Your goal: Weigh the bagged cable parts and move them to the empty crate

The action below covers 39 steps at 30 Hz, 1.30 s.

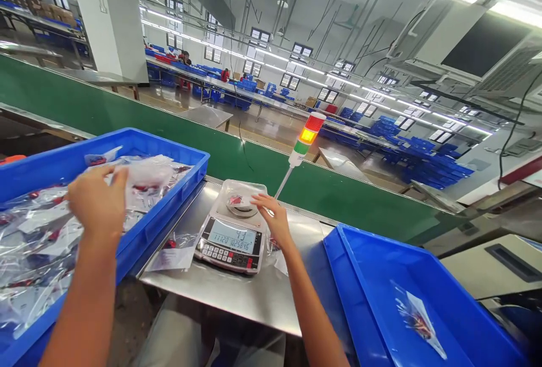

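Right hand (273, 217) is resting open fingers on a light, slippery bagged part (239, 203) atop the digital scale (231, 237), best held by its film edge; left of the scale, left hand (97, 200) is curling over a soft bag (146, 172), grip unclear.

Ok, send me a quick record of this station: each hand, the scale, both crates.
Left hand: over the left crate, at a clear plastic bag
Right hand: at the edge of the digital scale's pan
Digital scale: on the stainless steel bench, small bagged item on its pan
Left crate: blue, heaped with clear bags of red-marked items
Right crate: blue, one bag lying inside
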### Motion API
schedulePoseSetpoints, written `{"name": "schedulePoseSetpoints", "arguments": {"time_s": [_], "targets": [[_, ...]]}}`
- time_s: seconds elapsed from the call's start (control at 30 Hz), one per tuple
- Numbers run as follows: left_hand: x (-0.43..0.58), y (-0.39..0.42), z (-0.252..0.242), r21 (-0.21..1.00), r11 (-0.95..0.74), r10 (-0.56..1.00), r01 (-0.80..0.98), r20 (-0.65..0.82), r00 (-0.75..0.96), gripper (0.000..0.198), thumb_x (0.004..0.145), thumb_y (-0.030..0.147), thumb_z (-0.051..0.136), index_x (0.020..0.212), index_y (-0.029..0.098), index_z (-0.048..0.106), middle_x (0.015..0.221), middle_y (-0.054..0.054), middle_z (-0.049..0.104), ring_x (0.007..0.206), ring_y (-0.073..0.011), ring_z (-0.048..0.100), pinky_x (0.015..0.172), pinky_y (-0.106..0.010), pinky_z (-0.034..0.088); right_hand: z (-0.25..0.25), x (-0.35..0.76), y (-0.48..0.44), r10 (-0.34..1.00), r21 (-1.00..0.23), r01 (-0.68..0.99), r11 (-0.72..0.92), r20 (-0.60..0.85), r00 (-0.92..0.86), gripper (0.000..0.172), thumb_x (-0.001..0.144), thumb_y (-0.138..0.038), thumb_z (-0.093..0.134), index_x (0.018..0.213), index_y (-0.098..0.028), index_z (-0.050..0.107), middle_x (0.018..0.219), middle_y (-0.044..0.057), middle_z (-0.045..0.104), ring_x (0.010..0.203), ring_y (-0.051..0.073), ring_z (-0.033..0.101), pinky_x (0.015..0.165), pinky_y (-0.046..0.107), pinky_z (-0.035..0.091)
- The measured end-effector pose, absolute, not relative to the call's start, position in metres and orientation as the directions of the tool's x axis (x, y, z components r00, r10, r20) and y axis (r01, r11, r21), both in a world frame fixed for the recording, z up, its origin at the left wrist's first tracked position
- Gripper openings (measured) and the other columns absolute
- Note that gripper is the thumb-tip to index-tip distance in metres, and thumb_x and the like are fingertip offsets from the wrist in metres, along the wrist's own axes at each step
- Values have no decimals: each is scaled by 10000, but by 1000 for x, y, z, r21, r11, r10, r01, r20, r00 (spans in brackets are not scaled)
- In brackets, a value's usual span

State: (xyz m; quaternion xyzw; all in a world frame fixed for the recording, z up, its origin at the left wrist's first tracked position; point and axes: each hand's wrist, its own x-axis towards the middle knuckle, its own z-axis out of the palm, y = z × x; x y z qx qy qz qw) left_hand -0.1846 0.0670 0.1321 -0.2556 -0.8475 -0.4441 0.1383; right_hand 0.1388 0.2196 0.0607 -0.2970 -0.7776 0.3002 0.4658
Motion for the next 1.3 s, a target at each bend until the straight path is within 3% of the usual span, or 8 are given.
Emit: {"name": "schedulePoseSetpoints", "arguments": {"time_s": [0.1, 0.3, 0.4, 0.7, 0.9, 1.03, 1.13, 1.3], "targets": [[-191, 29, 115, 584, 439, 403, 682, 551, -731, 510, 893, 540, 352, 1048, 173, 669, 1203, -197, 645, 1341, -495, 442, 1048, -734, 363, 16, 180, 196, 827, -764, 319, 561, 496, -265, 304, 961, -413, 528, 1072, -274, 775, 1245, 66, 724, 1284, 275, 568, 1122, 528, 413], [-148, 28, 106, 530, 318, 413, 786, 669, -618, 431, 961, 493, 424, 1145, 187, 665, 1306, -176, 628, 1396, -437, 408, 1186, -712, 278, -60, 253, 148, 925, -642, 667, 378, 231, -302, 491, 840, -442, 690, 1319, -336, 662, 1531, -1, 507, 1482, 406, 292, 1183, 685, 241], [-126, 42, 107, 528, 265, 391, 807, 706, -591, 332, 986, 438, 475, 1152, 217, 658, 1388, -120, 588, 1450, -433, 322, 1206, -762, 141, -80, 267, 137, 936, -580, 735, 352, 229, -268, 478, 879, -337, 590, 1355, -338, 629, 1543, -19, 490, 1463, 378, 343, 1175, 644, 302], [-65, 83, 90, 475, -266, 661, 838, 723, -200, 236, 998, 265, 423, 1066, 245, 648, 1172, -82, 676, 1262, -286, 555, 1134, -523, 450, -91, 277, 135, 909, -677, 683, 274, 413, 45, 378, 921, -414, 429, 959, -207, 744, 1168, 134, 738, 1113, 333, 667, 976, 526, 522], [-55, 133, 67, 342, -398, 782, 851, 611, 120, 331, 924, 170, 471, 1215, 200, 627, 1337, -89, 615, 1379, -290, 442, 1175, -524, 401, -61, 290, 115, 912, -855, 499, 139, 307, 271, 421, 829, -572, 598, 944, -203, 764, 1124, 132, 761, 1048, 344, 710, 872, 442, 574], [-50, 163, 60, 194, -376, 809, 906, 545, 219, 289, 848, 112, 551, 1088, 190, 691, 1276, -115, 650, 1344, -324, 482, 1219, -617, 276, -17, 289, 111, 888, -891, 432, 140, 306, 344, 444, 800, -586, 648, 973, -196, 771, 1142, 125, 758, 1057, 334, 708, 875, 403, 575], [-46, 181, 69, 265, -317, 843, 911, 518, 142, 212, 837, 84, 529, 863, 196, 706, 1063, -91, 721, 1190, -287, 601, 1245, -571, 233, 24, 269, 121, 872, -877, 426, 221, 373, 317, 415, 827, -552, 643, 1000, -194, 764, 1171, 119, 749, 1086, 317, 695, 885, 390, 569], [-77, 177, 106, 604, 48, 784, 796, 471, -404, 185, 916, 264, 532, 871, 158, 676, 947, -120, 725, 891, -280, 664, 971, -445, 494, 75, 202, 167, 848, -815, 354, 459, 521, 99, 303, 901, -437, 591, 1021, -201, 739, 1216, 102, 732, 1129, 265, 670, 881, 359, 569]]}}
